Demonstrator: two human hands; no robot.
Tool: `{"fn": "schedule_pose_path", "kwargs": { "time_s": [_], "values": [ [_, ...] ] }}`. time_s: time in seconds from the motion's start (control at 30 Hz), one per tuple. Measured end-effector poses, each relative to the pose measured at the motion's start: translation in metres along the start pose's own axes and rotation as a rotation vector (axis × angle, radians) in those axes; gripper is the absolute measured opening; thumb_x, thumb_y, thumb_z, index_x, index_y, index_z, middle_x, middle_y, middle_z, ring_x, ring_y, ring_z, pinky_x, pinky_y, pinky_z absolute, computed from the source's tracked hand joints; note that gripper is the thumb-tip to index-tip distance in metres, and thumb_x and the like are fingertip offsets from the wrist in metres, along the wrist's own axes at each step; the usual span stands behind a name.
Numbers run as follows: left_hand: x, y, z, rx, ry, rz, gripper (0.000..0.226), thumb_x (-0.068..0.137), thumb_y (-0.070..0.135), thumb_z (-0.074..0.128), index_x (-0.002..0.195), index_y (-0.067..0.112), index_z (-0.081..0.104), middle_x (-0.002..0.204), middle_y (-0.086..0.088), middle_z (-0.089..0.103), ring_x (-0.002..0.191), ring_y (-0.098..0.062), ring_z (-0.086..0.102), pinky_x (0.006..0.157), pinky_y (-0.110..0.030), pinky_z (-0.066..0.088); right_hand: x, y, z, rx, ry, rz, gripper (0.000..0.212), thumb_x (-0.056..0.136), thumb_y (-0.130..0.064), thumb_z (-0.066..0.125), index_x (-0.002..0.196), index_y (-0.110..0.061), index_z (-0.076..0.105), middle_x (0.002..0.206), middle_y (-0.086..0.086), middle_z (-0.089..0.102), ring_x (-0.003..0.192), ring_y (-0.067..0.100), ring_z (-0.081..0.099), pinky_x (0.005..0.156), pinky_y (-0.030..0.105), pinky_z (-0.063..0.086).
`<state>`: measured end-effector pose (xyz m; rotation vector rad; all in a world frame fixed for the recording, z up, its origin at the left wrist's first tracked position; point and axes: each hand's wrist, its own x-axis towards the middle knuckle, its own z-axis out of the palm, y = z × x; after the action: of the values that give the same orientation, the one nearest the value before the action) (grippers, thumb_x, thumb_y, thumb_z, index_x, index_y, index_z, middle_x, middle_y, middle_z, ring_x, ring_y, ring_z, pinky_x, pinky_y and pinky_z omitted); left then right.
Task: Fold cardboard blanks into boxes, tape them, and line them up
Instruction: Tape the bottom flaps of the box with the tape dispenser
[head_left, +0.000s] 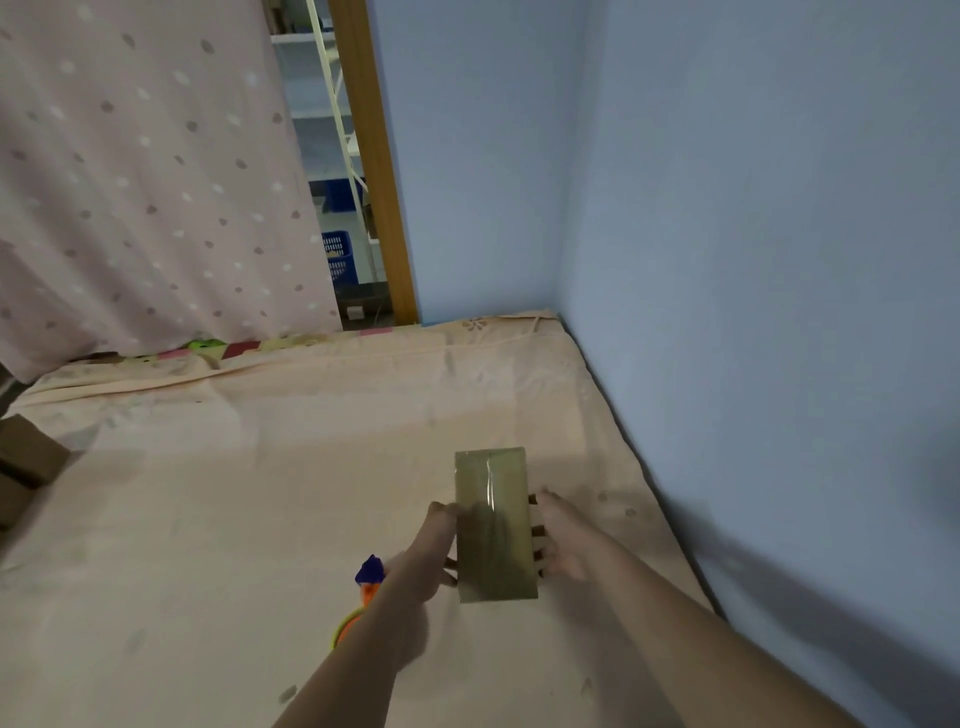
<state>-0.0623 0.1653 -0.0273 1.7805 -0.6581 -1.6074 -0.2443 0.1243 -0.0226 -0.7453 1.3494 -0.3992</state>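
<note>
Both hands, left hand (423, 558) and right hand (558, 540), are gripping the taped box (496, 525) over the bed sheet (234, 493).

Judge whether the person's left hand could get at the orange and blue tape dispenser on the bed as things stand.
Probably not at once: the left hand grips the taped box together with the right hand. The tape dispenser lies just beside the left wrist, unobstructed once that hand lets go.

2 bare forearms, no sleeves; left hand (415, 564), right hand (563, 540), dark-painted fingernails (537, 531).
</note>
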Motion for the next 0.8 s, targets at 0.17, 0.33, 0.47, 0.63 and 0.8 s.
{"fn": "schedule_pose_path", "kwargs": {
  "time_s": [0.17,0.33,0.47,0.63,0.8],
  "values": [
    [-0.003,0.004,-0.010,-0.191,0.107,0.022,0.016,0.094,0.022,0.044,0.094,0.015,0.059,0.120,0.002,0.059,0.114,-0.029,0.055,0.091,-0.046,0.033,0.000,-0.014,-0.002,0.083,0.108,-0.143,0.059,0.107,-0.051,0.023,0.126,-0.013,0.063,0.127,0.000,0.064,0.107,0.020,0.057,0.098,0.038,0.044],
    [-0.005,-0.004,-0.012,-0.206,0.151,0.023,0.021,0.097,0.030,0.042,0.090,0.016,0.056,0.103,-0.003,0.061,0.097,-0.019,0.057,0.092,-0.045,0.029,-0.012,-0.004,-0.009,0.106,0.160,-0.123,0.050,0.106,-0.048,0.036,0.107,-0.012,0.071,0.109,0.000,0.070,0.100,0.015,0.062,0.074,0.030,0.042],
    [-0.012,-0.019,-0.005,-0.118,0.050,-0.071,0.036,0.099,0.047,0.044,0.125,0.024,0.056,0.123,-0.001,0.064,0.114,-0.033,0.057,0.103,-0.051,0.037,-0.013,0.023,-0.008,0.174,0.071,-0.023,0.044,0.102,-0.051,0.044,0.115,-0.018,0.070,0.112,0.003,0.072,0.106,0.025,0.064,0.085,0.038,0.054],
    [-0.028,-0.019,0.014,-0.115,0.038,-0.078,0.047,0.101,0.054,0.041,0.126,0.016,0.054,0.128,-0.008,0.056,0.113,-0.041,0.057,0.094,-0.055,0.051,-0.015,0.043,-0.004,0.139,0.023,-0.019,0.041,0.099,-0.056,0.048,0.111,-0.026,0.072,0.111,0.000,0.073,0.106,0.023,0.065,0.094,0.049,0.055],
    [-0.033,-0.017,0.006,0.043,0.004,-0.129,0.064,0.095,0.066,0.038,0.124,0.011,0.052,0.126,-0.013,0.059,0.116,-0.039,0.057,0.103,-0.055,0.043,-0.016,0.041,-0.006,0.070,-0.007,-0.021,0.043,0.096,-0.055,0.052,0.114,-0.019,0.067,0.114,0.009,0.070,0.110,0.029,0.061,0.103,0.049,0.046]
  ]
}}
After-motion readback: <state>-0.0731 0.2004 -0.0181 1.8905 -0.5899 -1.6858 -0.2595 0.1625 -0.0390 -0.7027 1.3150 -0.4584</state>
